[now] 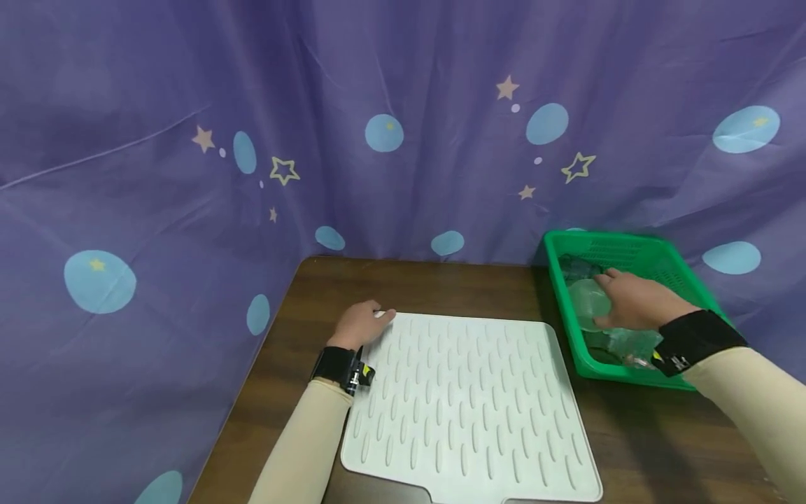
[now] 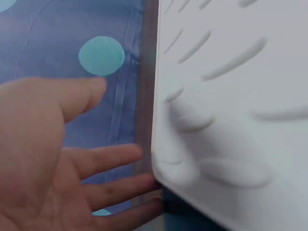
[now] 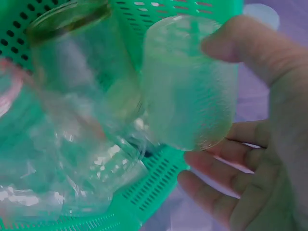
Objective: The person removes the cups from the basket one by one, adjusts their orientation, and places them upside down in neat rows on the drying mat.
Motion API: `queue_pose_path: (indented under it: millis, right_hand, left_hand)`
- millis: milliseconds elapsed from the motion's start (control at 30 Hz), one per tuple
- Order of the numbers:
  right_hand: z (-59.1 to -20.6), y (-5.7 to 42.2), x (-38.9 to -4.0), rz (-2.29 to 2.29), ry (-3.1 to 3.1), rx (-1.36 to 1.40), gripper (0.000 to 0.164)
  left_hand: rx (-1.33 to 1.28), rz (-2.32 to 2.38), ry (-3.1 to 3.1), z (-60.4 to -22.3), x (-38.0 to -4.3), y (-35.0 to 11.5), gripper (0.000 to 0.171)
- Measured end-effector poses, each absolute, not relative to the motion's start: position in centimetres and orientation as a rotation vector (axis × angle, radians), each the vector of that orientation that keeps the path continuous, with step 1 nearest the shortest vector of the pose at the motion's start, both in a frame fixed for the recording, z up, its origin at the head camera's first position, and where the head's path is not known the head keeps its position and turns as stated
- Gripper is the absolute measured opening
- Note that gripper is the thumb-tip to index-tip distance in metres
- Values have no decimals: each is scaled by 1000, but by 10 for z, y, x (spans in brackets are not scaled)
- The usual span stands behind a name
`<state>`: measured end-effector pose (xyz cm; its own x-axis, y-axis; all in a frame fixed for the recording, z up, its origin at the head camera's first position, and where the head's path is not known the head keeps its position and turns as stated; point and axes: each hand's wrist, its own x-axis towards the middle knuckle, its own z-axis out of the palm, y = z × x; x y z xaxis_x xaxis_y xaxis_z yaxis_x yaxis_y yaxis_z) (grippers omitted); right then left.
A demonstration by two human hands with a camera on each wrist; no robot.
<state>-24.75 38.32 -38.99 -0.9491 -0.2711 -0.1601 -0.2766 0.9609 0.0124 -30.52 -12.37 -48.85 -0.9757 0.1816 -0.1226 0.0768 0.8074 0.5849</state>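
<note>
My right hand [image 1: 642, 301] reaches into a green plastic basket [image 1: 567, 343], its thumb and fingers spread about a frosted clear cup [image 3: 185, 91]. In the right wrist view the thumb overlaps the cup's rim and the fingers extend by its lower side; whether they press on it I cannot tell. To the left, my left hand [image 1: 357, 325] is at the far left corner of a white ridged mat [image 1: 466, 399]. Its fingers are extended, and two fingertips meet the mat's edge in the left wrist view.
Beside the cup in the basket are a clear glass jar [image 3: 82, 62] and crinkled clear plastic wrapping [image 3: 62, 168]. A brown wooden table [image 1: 428, 283] bears the mat and basket. Purple curtains [image 1: 441, 175] with stars and blue ovals hang behind and to the left.
</note>
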Motion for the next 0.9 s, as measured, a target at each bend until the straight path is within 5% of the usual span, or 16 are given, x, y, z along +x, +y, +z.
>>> queue_pose_path:
  millis: [400, 900]
  right_hand:
    - [-358, 367, -232, -408, 3159, -380, 87]
    - [-384, 281, -227, -1113, 3048, -357, 80]
  left_hand:
    - [190, 1268, 3075, -476, -290, -118, 49]
    - [559, 1476, 3057, -455, -274, -104, 56]
